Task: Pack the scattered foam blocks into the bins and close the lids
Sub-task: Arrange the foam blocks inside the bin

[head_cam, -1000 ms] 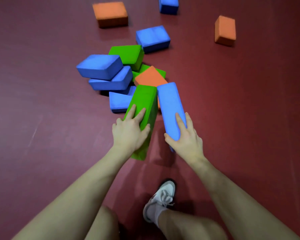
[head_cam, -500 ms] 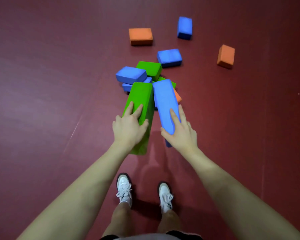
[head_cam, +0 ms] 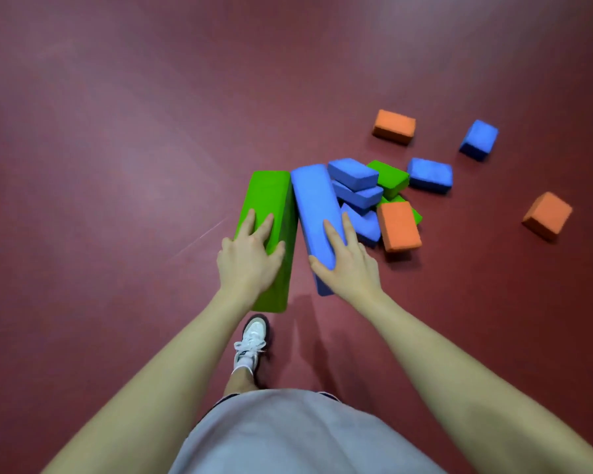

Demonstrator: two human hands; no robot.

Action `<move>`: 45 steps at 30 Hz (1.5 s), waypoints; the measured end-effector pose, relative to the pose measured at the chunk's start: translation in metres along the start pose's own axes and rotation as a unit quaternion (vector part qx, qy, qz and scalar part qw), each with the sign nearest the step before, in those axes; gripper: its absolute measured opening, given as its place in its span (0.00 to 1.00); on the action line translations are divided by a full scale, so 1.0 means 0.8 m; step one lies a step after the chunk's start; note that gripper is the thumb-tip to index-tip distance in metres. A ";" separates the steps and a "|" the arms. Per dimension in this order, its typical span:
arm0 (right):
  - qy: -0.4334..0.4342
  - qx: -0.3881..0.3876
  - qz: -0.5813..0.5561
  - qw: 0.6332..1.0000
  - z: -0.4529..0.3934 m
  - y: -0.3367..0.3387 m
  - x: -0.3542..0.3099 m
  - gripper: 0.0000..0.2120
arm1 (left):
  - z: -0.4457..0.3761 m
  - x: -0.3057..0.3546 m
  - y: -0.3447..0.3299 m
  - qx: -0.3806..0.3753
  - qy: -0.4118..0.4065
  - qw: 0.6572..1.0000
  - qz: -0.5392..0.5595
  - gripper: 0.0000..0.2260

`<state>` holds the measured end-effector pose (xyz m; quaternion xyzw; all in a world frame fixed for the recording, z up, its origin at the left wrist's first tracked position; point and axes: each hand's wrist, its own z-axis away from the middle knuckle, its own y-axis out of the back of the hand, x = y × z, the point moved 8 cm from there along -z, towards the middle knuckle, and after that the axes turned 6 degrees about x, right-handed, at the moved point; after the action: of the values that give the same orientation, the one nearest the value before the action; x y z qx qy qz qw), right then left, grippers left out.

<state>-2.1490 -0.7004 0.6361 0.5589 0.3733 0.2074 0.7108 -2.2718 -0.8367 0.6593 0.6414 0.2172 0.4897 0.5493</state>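
I am carrying a green block [head_cam: 270,213] in my left hand [head_cam: 249,260] and a blue block [head_cam: 314,206] in my right hand [head_cam: 348,265], fingers spread over each top face and thumbs curled round an edge, both blocks above the floor [head_cam: 117,165] beside the pile [head_cam: 367,200]. No bin is showing, so I am risking a slip: these one-handed grips are sitting near one end, and a swing could be tipping either block loose.

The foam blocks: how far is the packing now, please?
Nothing looks packed; no bin is in view. In hand: left hand grips a green block, right hand a blue block. Left: the pile and loose blocks, such as the orange block, on the floor.
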 end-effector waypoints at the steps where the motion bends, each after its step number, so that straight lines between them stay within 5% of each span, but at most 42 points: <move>1: 0.025 -0.006 -0.001 1.000 0.013 -0.002 -0.010 0.34 | 0.023 -0.012 0.009 0.014 0.021 1.000 0.000 0.25; 12: 0.355 -0.105 -0.018 0.929 0.194 -0.043 -0.244 0.34 | 0.313 -0.224 0.132 0.171 0.308 0.935 -0.025 0.25; 26: 0.683 -0.210 -0.029 0.699 0.686 -0.162 -0.530 0.33 | 0.865 -0.448 0.205 0.321 0.620 0.715 -0.019 0.25; 35: 0.756 -0.233 -0.069 0.608 0.999 -0.195 -0.626 0.31 | 1.167 -0.541 0.244 0.388 0.704 0.594 -0.024 0.25; 45: 0.787 -0.246 -0.087 0.558 1.111 -0.253 -0.801 0.32 | 1.251 -0.692 0.287 0.422 0.734 0.532 0.010 0.25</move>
<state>-1.9030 -1.7840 0.7214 -0.0588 0.7660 0.5857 0.2585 -1.6994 -1.8504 0.7374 0.2153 0.7193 0.6449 -0.1427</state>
